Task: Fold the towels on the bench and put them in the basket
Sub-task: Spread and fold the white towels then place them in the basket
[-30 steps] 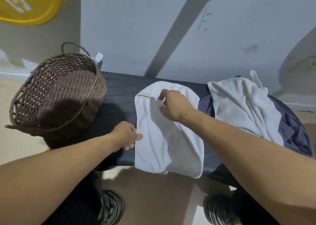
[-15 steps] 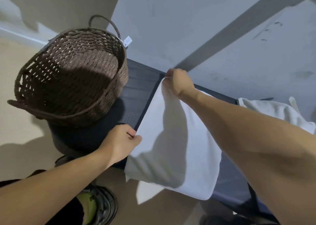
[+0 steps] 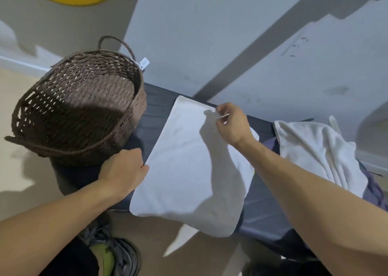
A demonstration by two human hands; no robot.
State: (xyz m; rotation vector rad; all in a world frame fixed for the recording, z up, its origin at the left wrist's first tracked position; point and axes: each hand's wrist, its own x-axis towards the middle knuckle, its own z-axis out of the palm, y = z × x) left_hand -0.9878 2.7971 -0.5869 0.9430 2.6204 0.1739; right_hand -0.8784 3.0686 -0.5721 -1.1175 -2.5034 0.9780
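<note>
White towel in front of me, folded flat into a long rectangle, lying diagonally across the dark tabletop; its near end hangs over the front edge. Surface smooth, edges roughly aligned. My right hand is at the towel's far right corner, fingers curled, pinching the corner edge between thumb and fingertips, wrist raised above the cloth. My left hand is at the towel's left long edge near the front, knuckles up, fingers curled under and gripping that edge. Both forearms stretch forward from the bottom of view. Brown woven basket sits on the tabletop's left end, just beside the towel, tilted toward me, a white tag on its far rim. A second white towel, crumpled, lies to the right over dark blue cloth.
</note>
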